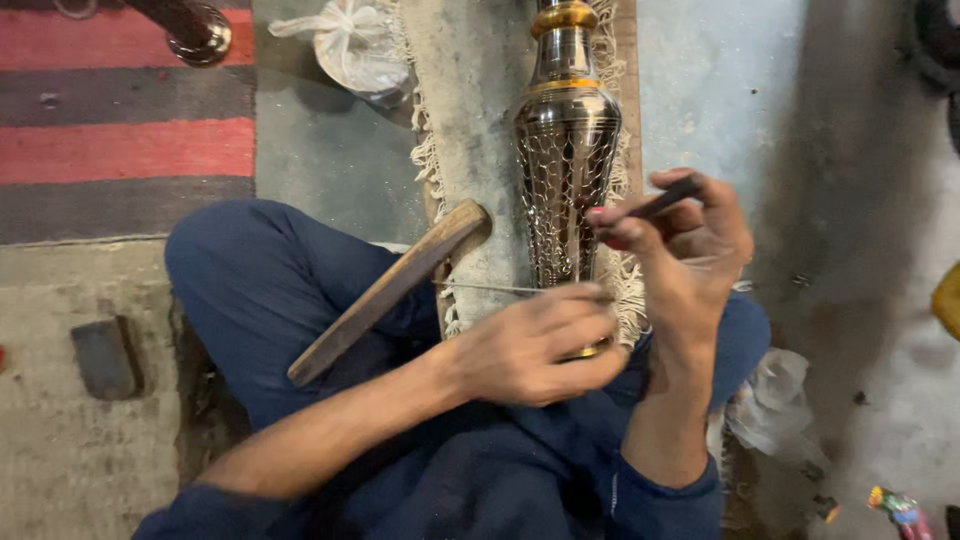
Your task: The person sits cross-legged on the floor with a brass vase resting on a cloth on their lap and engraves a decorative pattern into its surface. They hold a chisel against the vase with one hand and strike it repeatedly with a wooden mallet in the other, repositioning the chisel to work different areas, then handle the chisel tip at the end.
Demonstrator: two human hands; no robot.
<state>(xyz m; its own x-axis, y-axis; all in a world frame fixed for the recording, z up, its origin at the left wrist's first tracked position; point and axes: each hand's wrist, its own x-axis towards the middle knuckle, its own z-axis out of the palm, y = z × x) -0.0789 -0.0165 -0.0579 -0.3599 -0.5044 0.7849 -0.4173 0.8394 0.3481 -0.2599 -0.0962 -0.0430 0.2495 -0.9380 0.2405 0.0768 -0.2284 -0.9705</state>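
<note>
Polished silver metal vessel [566, 160] with a netted engraved belly and gold-coloured bands on its neck lies lengthwise on a grey fringed mat [470, 80], base end toward the person's lap. Left hand [530, 345] curled over the base end, fingers closed on it; a thin metal rod [490, 288] runs just above the knuckles, whether pinched in the fingers cannot be told. Right hand [690, 255] closed around a slim dark tool [665, 200], tip set against the vessel's patterned side. Wooden mallet handle [385, 290] leans across the left knee, blue trousers. Clear plastic bag [350, 45] near the mat's far corner. Red-and-grey striped rug [120, 120] off to the left. Crumpled plastic [775, 405] by the right thigh.
</note>
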